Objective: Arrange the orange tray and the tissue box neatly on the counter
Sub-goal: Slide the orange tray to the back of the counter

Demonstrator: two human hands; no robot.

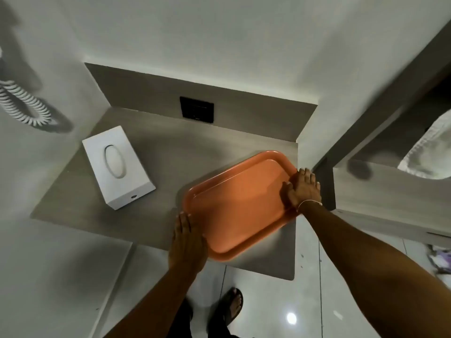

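Observation:
An orange tray [234, 203] lies askew on the right half of the grey counter [151, 152], its near corner over the front edge. My left hand [186, 242] grips the tray's near-left rim. My right hand [302, 190] holds the far-right rim, thumb inside the tray. A white tissue box [117, 167] with an oval opening on top lies flat on the counter's left side, turned at an angle, well apart from the tray and both hands.
A black wall socket [196, 112] sits on the back panel above the counter. A white coiled cord [22, 106] hangs on the left wall. A wooden partition [380, 196] stands right of the counter. My sandalled foot [231, 306] is on the glossy floor.

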